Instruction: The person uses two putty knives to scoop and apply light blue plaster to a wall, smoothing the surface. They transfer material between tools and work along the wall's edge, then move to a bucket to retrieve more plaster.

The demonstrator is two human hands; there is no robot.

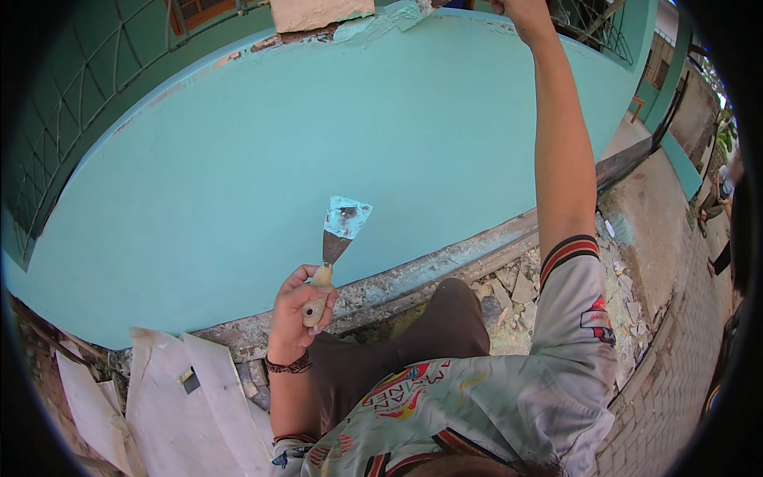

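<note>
My left hand (300, 306) is closed round the pale handle of a putty knife (339, 230). Its blade points up and away, in front of the turquoise wall (445, 135), and is smeared with light blue paint or filler. My right arm stretches up to the wall's top edge. Only part of my right hand (520, 14) shows at the upper border of the picture, and most of its fingers are cut off. Left of it, the wall top has a rough patch of light blue paint or filler (381, 24) beside a bare tan block (322, 14).
A broken concrete ledge (381, 290) runs along the wall's foot. Rubble (517, 294) lies beside my legs, and white sheets (187, 397) lean at lower left. Metal grilles (87, 79) stand behind the wall. Brick paving (668, 389) and another person (723, 191) are at right.
</note>
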